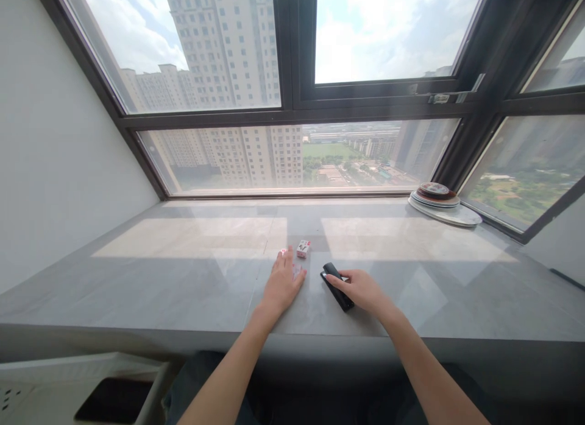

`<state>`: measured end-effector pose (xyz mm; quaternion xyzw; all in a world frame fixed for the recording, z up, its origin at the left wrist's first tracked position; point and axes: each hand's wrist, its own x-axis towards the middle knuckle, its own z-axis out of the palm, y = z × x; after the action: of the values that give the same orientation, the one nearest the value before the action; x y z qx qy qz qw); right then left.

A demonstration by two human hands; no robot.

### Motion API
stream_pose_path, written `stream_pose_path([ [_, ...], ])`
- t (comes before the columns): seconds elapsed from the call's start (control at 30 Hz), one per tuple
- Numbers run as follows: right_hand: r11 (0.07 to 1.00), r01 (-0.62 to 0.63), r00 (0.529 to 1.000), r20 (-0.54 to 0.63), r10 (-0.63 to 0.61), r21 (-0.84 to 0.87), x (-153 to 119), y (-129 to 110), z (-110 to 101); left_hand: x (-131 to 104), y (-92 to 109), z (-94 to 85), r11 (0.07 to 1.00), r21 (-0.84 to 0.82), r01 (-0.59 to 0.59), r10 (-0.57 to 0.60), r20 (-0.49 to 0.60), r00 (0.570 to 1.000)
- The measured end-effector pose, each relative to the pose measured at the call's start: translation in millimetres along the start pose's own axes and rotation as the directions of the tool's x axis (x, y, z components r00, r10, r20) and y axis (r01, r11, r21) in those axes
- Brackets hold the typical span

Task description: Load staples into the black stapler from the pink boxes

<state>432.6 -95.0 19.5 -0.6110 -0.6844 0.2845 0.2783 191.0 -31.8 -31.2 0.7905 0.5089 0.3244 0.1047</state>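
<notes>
My right hand (359, 288) grips a black stapler (340, 296) that rests on the grey sill, its upper arm apart from its base at the far end. To the left, my left hand (283, 282) lies palm down with its fingers stretched out over something small, white and pink (297, 270). Most of that thing is hidden under the hand, so its kind cannot be made out. Just beyond the fingers, apart from both hands, stands a small white box (303, 249) with pink edges and a dark picture, like a staple box.
The broad grey stone sill (183, 285) runs up to a dark window frame (283, 117). At the back right corner sits a stack of round plates or discs (445, 213). Below the sill's front edge, at lower left, is a white plastic basket (86, 365) with something dark in it.
</notes>
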Motion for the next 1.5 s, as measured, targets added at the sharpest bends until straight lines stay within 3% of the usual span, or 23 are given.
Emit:
stream_pose_path([
  [0.1, 0.997, -0.040, 0.990, -0.136, 0.049, 0.070, -8, 10, 8, 21, 14, 15.1, 0.999, 0.023, -0.043, 0.043, 0.008, 0.999],
  [0.23, 0.972, -0.066, 0.987, -0.127, 0.096, 0.227, -15, 17, 14, 26, 27, 20.2, 0.997, 0.030, -0.073, 0.073, 0.003, 0.997],
  [0.4, 0.943, -0.094, 0.990, -0.069, 0.122, 0.320, -15, 11, 26, -15, 42, 12.6, 0.997, 0.031, -0.072, 0.072, -0.021, 0.997],
  [0.57, 0.952, 0.009, 0.999, -0.043, 0.005, 0.305, -5, -22, 58, -59, 47, -1.0, 0.998, 0.052, -0.044, 0.047, -0.053, 0.997],
  [0.7, 0.943, 0.107, 0.994, -0.020, -0.106, 0.316, 10, -52, 88, -71, 19, -22.0, 0.989, 0.129, -0.075, 0.087, -0.092, 0.992],
  [0.83, 0.925, 0.083, 0.978, 0.146, -0.147, 0.371, 31, -80, 121, -66, -38, -52.6, 0.974, 0.187, -0.129, 0.149, -0.101, 0.984],
  [0.97, 0.926, 0.059, 0.960, 0.232, -0.155, 0.374, 56, -108, 154, -56, -91, -82.5, 0.980, 0.180, -0.085, 0.102, -0.089, 0.991],
  [1.07, 0.924, 0.065, 0.955, 0.245, -0.167, 0.378, 71, -119, 170, -51, -114, -94.9, 0.983, 0.177, -0.049, 0.066, -0.092, 0.994],
  [1.17, 0.920, 0.065, 0.948, 0.265, -0.178, 0.386, 80, -120, 177, -50, -121, -97.7, 0.987, 0.158, -0.015, 0.032, -0.105, 0.994],
  [1.37, 0.903, 0.034, 0.932, 0.312, -0.183, 0.428, 87, -117, 184, -51, -116, -100.3, 0.992, 0.077, 0.102, -0.091, -0.125, 0.988],
  [1.5, 0.853, -0.056, 0.955, 0.277, -0.106, 0.519, 86, -98, 176, -57, -106, -110.5, 0.979, 0.027, 0.200, -0.186, -0.256, 0.949],
])
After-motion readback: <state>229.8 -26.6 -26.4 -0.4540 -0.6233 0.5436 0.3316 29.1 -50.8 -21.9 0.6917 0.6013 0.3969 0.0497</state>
